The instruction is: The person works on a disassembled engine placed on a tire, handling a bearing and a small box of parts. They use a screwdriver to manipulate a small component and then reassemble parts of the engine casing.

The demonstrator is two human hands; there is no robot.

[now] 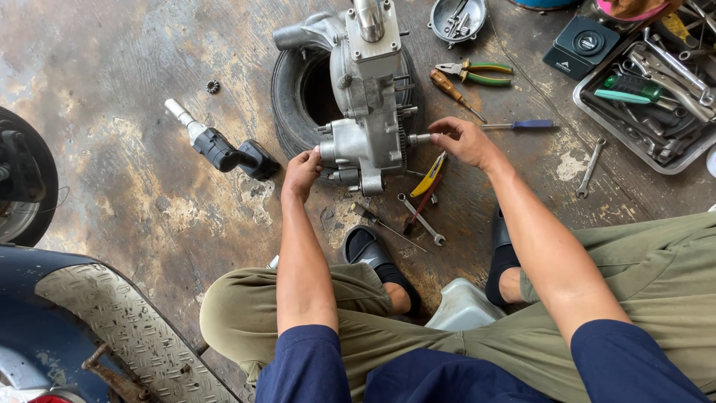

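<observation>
Gripping one engine case (367,112), left hand (300,173) steadies; right hand (464,140) pinches one bolt (419,138).

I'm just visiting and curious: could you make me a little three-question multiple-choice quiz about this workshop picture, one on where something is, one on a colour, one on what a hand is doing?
1. Where does the metal engine block rest?
A. in the tool tray
B. on a small black tyre
C. on the person's lap

2. What colour are the handles of the pliers beyond the engine?
A. green and yellow
B. red
C. plain white

3. What is the right hand doing?
A. lying flat on the floor
B. gripping the black power tool
C. pinching a small metal part at the engine's side

Answers: 1 B, the tyre shows under and around the block. 2 A, the handles are green with yellow trim. 3 C, the fingertips close on a stub beside the casing, while the left hand touches the other side.
</observation>
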